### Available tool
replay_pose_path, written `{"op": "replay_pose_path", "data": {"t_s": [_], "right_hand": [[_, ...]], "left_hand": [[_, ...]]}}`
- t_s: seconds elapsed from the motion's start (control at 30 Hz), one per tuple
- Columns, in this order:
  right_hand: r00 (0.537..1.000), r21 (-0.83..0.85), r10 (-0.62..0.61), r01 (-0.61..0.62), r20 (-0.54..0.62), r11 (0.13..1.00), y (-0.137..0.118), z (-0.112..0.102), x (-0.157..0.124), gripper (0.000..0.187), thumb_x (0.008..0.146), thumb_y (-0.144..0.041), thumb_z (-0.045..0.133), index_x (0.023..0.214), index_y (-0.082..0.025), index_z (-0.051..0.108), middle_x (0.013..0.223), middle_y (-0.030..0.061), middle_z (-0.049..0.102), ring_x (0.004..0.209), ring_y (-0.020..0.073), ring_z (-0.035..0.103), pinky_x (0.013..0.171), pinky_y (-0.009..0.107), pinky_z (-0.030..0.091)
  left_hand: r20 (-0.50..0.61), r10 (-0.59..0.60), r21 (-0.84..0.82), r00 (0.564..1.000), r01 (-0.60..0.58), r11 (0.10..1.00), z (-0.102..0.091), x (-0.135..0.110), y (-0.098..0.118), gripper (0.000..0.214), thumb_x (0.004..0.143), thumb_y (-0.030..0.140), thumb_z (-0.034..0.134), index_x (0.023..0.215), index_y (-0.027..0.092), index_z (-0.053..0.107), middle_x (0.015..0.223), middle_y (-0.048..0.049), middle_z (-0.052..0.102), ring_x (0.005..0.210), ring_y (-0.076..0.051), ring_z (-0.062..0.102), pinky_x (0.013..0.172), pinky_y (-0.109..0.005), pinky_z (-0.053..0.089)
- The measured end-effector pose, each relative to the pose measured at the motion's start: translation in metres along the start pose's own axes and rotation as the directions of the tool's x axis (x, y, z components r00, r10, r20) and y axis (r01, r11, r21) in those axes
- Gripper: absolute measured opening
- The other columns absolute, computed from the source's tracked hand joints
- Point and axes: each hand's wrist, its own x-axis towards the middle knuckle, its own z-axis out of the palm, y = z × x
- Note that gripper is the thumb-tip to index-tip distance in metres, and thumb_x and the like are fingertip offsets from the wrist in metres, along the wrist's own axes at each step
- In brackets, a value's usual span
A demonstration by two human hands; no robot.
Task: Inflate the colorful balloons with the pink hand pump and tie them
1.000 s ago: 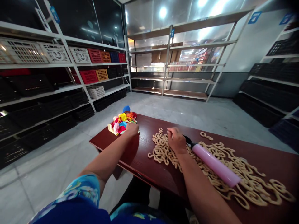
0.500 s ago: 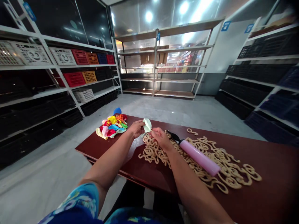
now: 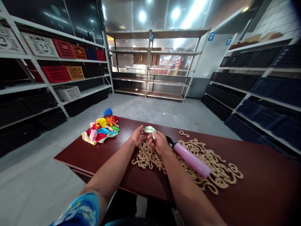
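A limp, pale green balloon (image 3: 150, 129) is pinched in my right hand (image 3: 160, 142), above the table's middle. My left hand (image 3: 138, 136) is just left of it, fingers spread and palm turned toward the balloon; whether its fingertips touch the balloon I cannot tell. Below and right of my hands lies a spread of tan, curly twisted pieces (image 3: 147, 155). On top of them rests a pink hand pump (image 3: 192, 160) with a black end, partly hidden behind my right hand. A heap of colourful deflated balloons (image 3: 101, 130) lies at the table's left end.
The dark red table (image 3: 98, 160) stands in front of me. A blue round thing (image 3: 108, 112) shows behind the balloon heap. Shelves with crates (image 3: 56, 73) line the left, and dark crates (image 3: 261, 114) fill shelves on the right. A metal rack (image 3: 148, 62) stands at the back.
My left hand has let go of the pale green balloon and its fingers have spread. The balloon now hangs folded in my right hand. The view has shifted slightly to the right.
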Motion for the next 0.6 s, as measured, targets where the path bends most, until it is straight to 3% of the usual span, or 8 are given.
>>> {"op": "replay_pose_path", "data": {"t_s": [0.1,0.2,0.23,0.3,0.37,0.4,0.47,0.6], "right_hand": [[0.997,-0.025,-0.079,0.078,-0.024,0.997,-0.002,-0.002,0.002,0.027,0.075,-0.044,0.052,0.083,-0.019,0.045,0.070,0.0001,0.061,0.044,0.0074,0.049,0.036,0.018,0.032],[0.961,-0.366,-0.259,0.209,-0.093,0.907,-0.002,-0.004,0.001,0.032,0.082,-0.045,0.042,0.103,-0.021,0.042,0.071,-0.0004,0.061,0.047,0.0101,0.052,0.041,0.021,0.038],[0.938,-0.540,-0.335,0.236,-0.093,0.808,-0.001,-0.004,0.000,0.034,0.083,-0.043,0.040,0.109,-0.021,0.041,0.073,0.0010,0.062,0.051,0.0121,0.055,0.046,0.023,0.041],[0.898,-0.822,-0.441,0.256,0.007,0.508,0.000,-0.004,-0.003,0.038,0.084,-0.038,0.039,0.117,-0.018,0.042,0.083,0.0068,0.065,0.069,0.0173,0.061,0.063,0.029,0.047],[0.879,-0.922,-0.436,0.313,0.191,0.228,0.003,-0.004,-0.005,0.039,0.083,-0.030,0.042,0.119,-0.016,0.046,0.101,0.0122,0.064,0.089,0.0216,0.060,0.079,0.034,0.045],[0.872,-0.924,-0.407,0.354,0.271,0.144,0.004,-0.004,-0.007,0.040,0.081,-0.028,0.043,0.120,-0.016,0.046,0.108,0.0131,0.062,0.097,0.0227,0.058,0.085,0.035,0.043],[0.865,-0.910,-0.357,0.406,0.353,0.084,0.004,-0.003,-0.010,0.048,0.078,-0.028,0.048,0.124,-0.016,0.044,0.114,0.0124,0.059,0.102,0.0230,0.056,0.088,0.036,0.041],[0.899,-0.928,-0.346,0.338,0.269,0.155,-0.010,-0.001,-0.013,0.072,0.076,-0.042,0.054,0.136,-0.012,0.027,0.092,0.0067,0.066,0.076,0.0178,0.061,0.074,0.031,0.046]], "left_hand": [[0.064,0.011,-0.008,0.998,-0.010,1.000,-0.007,0.002,-0.003,0.036,0.083,0.042,0.047,0.091,0.007,0.052,0.084,-0.0181,0.060,0.073,-0.022,0.064,0.065,-0.033,0.053],[0.155,-0.030,0.039,0.987,0.024,0.999,-0.009,0.001,-0.007,0.041,0.081,0.046,0.049,0.090,0.006,0.054,0.088,-0.0212,0.061,0.076,-0.024,0.064,0.068,-0.034,0.052],[0.204,-0.053,0.063,0.978,0.041,0.997,-0.009,0.000,-0.008,0.042,0.080,0.047,0.050,0.089,0.006,0.055,0.087,-0.0207,0.062,0.075,-0.023,0.064,0.068,-0.034,0.052],[0.322,-0.065,0.098,0.945,0.035,0.995,-0.007,-0.004,-0.014,0.039,0.077,0.044,0.058,0.087,0.007,0.058,0.083,-0.0174,0.063,0.073,-0.020,0.064,0.069,-0.031,0.051],[0.425,-0.041,0.119,0.904,-0.011,0.993,-0.005,-0.007,-0.019,0.033,0.072,0.037,0.066,0.086,0.008,0.060,0.079,-0.0131,0.064,0.072,-0.018,0.063,0.069,-0.028,0.049],[0.460,-0.025,0.123,0.888,-0.035,0.992,-0.004,-0.008,-0.022,0.031,0.070,0.034,0.069,0.085,0.008,0.061,0.077,-0.0116,0.064,0.071,-0.017,0.063,0.069,-0.027,0.049],[0.476,0.004,0.093,0.879,-0.055,0.994,-0.003,-0.008,-0.024,0.027,0.071,0.031,0.068,0.083,0.008,0.061,0.074,-0.0098,0.064,0.070,-0.016,0.062,0.069,-0.027,0.048],[0.326,0.120,-0.157,0.938,-0.071,0.985,-0.007,0.001,-0.017,0.015,0.081,0.024,0.056,0.082,0.009,0.059,0.081,-0.0099,0.063,0.075,-0.016,0.062,0.071,-0.029,0.050]]}}
